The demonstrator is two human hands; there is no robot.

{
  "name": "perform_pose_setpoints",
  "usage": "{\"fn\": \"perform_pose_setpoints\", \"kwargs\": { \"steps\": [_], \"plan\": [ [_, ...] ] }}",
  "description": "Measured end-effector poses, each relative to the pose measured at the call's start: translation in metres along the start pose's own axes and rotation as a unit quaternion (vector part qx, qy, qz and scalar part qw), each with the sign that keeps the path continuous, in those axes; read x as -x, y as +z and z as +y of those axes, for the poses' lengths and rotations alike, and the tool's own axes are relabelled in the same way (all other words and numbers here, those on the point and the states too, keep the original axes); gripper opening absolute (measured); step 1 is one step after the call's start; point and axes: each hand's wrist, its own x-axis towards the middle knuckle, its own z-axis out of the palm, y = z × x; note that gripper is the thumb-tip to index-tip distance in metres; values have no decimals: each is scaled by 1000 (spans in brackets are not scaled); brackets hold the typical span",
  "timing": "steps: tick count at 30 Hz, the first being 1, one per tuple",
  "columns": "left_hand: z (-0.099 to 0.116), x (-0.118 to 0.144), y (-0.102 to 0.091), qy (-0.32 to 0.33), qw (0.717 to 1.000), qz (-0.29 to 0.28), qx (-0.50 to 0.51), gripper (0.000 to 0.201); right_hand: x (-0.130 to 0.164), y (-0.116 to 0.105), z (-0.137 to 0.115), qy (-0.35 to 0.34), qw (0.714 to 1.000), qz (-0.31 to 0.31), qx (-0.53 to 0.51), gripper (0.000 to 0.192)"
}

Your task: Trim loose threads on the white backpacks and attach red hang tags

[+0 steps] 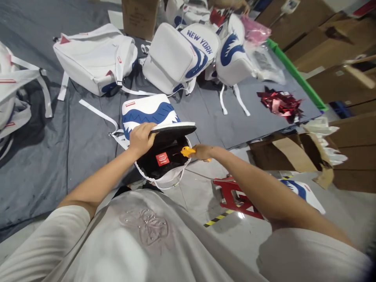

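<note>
- Grey padded sheeting (pixel 73 149) is covering the counter, with brown cardboard boxes (pixel 337 43) standing along the right side.
- Left hand (pixel 143 138) is gripping the raised flap of the white-and-blue backpack with a black lining (pixel 152 117), which is hanging over the counter's near edge, holding it open.
- Right hand (pixel 202 152) is closing its grip around a small yellow-handled tool (pixel 187 151), its tip pointing into the opening.
- Judging by this, the tip could be nicking the lining or the red label (pixel 162 158) if the flap slips.
- Whether the tool has a blade is too small to tell; the bag's bottom is hidden.
- Further white backpacks (pixel 176 55) and red foil scraps (pixel 280 102) are lying beyond.
</note>
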Motion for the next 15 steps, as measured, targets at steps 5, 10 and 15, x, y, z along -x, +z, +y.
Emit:
{"fn": "perform_pose_setpoints", "kwargs": {
  "steps": [5, 10, 15],
  "plan": [
    [5, 4, 9, -8, 997, 64, -39, 29, -5, -11, 20, -51, 987, -137, -65, 24],
    [28, 15, 6, -54, 997, 54, 1, 29, -17, -13, 41, -114, 966, -162, -167, 39],
    [70, 53, -25, -178, 969, -131, 109, 42, -29, 6, 88, -153, 967, -104, -175, 38]
  ]
}}
